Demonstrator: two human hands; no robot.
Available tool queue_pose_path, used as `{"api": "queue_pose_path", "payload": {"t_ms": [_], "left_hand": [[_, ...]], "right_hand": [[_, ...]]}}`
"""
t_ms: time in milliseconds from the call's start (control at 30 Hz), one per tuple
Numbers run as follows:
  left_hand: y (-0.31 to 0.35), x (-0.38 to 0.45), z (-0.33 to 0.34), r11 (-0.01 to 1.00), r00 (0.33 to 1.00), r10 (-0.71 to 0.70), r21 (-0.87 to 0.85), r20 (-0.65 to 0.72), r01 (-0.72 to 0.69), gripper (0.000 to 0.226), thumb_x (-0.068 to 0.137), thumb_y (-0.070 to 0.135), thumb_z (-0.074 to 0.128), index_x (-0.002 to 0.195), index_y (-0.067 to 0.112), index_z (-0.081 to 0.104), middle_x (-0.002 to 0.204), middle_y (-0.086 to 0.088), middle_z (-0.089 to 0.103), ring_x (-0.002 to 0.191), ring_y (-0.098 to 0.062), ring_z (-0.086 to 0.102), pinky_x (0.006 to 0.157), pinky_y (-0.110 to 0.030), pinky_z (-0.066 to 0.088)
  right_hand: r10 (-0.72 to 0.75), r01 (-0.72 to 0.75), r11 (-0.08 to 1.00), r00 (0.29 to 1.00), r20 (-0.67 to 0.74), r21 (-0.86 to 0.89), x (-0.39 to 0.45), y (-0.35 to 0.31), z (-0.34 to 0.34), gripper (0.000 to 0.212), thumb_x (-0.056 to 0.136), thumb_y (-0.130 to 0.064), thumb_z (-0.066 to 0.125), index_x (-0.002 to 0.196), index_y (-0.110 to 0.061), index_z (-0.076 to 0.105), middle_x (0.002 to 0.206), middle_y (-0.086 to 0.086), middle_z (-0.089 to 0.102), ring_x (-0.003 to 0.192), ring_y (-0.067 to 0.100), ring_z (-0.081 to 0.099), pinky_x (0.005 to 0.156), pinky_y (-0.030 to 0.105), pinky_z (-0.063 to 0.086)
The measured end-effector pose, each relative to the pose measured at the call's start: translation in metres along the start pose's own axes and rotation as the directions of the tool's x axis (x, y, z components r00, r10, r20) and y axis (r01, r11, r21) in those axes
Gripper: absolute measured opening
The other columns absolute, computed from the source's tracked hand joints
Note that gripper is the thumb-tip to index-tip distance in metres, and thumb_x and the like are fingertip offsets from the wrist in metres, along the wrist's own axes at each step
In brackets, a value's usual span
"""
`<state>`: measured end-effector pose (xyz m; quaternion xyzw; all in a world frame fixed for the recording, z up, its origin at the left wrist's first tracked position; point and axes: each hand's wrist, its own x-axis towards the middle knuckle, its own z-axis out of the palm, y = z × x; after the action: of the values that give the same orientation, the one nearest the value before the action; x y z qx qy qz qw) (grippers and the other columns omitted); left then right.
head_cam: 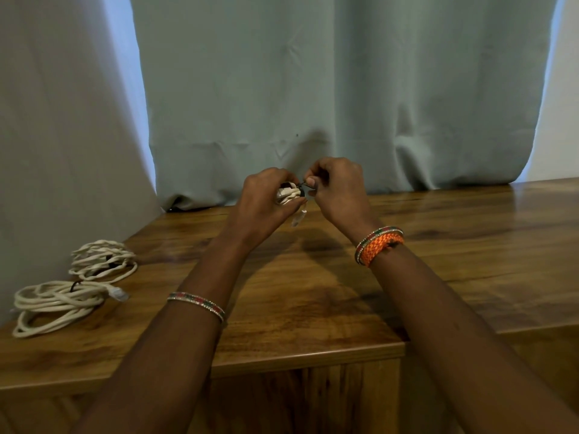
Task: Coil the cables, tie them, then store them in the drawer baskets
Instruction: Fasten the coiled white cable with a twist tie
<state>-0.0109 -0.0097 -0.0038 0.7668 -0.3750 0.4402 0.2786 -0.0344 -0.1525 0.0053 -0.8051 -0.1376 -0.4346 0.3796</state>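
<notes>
At the far left of the wooden surface [313, 292] lie two cream cable coils, each already bound with a dark tie: the near coil [56, 303] with its clear plug poking out to the right, and the far coil [101, 258] just behind it, close to the curtain [313, 89]. Further right, above the middle of the surface, the left hand [266, 198] has its grip closed around a third small cable bundle [288, 194], a clear plug dangling below the fingers. Just beside it the right hand [340, 192] pinches the end of a thin dark tie [302, 184] that runs to the bundle.

The step looks like tying. To do it well, the left grip should keep the loops squeezed flat so none slips out, while the right draws the tie snug — firm, not crushing the cable. The drawer baskets are not in view.
</notes>
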Motion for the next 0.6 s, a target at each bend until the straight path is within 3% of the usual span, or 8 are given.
{"api": "queue_pose_path", "payload": {"t_ms": [233, 333, 467, 600], "left_hand": [[-0.0028, 0.0014, -0.0018, 1.0, 1.0, 0.018, 0.017, 0.014, -0.018, 0.023, 0.073, 0.017, 0.074, 0.09, 0.006, 0.066, 0.085, -0.008, 0.066, 0.078, -0.019, 0.062, 0.071, -0.03, 0.046], [-0.0044, 0.0016, -0.002, 0.999, 0.999, 0.039, 0.02, 0.032, -0.04, 0.022, 0.073, 0.015, 0.075, 0.09, 0.007, 0.065, 0.085, -0.007, 0.064, 0.077, -0.016, 0.059, 0.068, -0.022, 0.044], [-0.0063, 0.0018, -0.0016, 0.995, 0.995, 0.072, 0.058, 0.07, -0.076, 0.022, 0.074, 0.016, 0.074, 0.092, 0.008, 0.065, 0.086, -0.005, 0.062, 0.077, -0.013, 0.057, 0.065, -0.013, 0.037], [-0.0049, 0.0016, -0.0009, 0.989, 0.988, 0.111, 0.083, 0.106, -0.12, 0.022, 0.074, 0.016, 0.071, 0.092, 0.005, 0.064, 0.086, -0.009, 0.063, 0.076, -0.021, 0.059, 0.066, -0.021, 0.039]], "right_hand": [[0.024, -0.024, 1.0, 1.0, 0.015, 0.004, -0.0001, -0.0036, -0.0029, 0.009, 0.086, 0.0, 0.06, 0.082, -0.001, 0.069, 0.079, 0.005, 0.068, 0.078, 0.016, 0.065, 0.076, 0.035, 0.057], [0.05, -0.05, 0.999, 0.998, 0.025, 0.002, 0.0001, -0.0042, -0.0043, 0.009, 0.086, -0.001, 0.061, 0.083, -0.002, 0.07, 0.077, 0.001, 0.067, 0.077, 0.014, 0.066, 0.072, 0.024, 0.054], [0.073, -0.074, 0.997, 0.997, 0.031, 0.021, 0.0008, -0.0035, -0.0051, 0.009, 0.085, 0.002, 0.061, 0.082, 0.0, 0.07, 0.072, -0.003, 0.064, 0.075, 0.011, 0.066, 0.069, 0.021, 0.054], [0.082, -0.083, 0.997, 0.996, 0.019, 0.01, 0.0006, -0.0029, -0.005, 0.011, 0.083, 0.004, 0.06, 0.078, 0.001, 0.069, 0.071, -0.001, 0.065, 0.073, 0.011, 0.066, 0.069, 0.022, 0.055]]}}
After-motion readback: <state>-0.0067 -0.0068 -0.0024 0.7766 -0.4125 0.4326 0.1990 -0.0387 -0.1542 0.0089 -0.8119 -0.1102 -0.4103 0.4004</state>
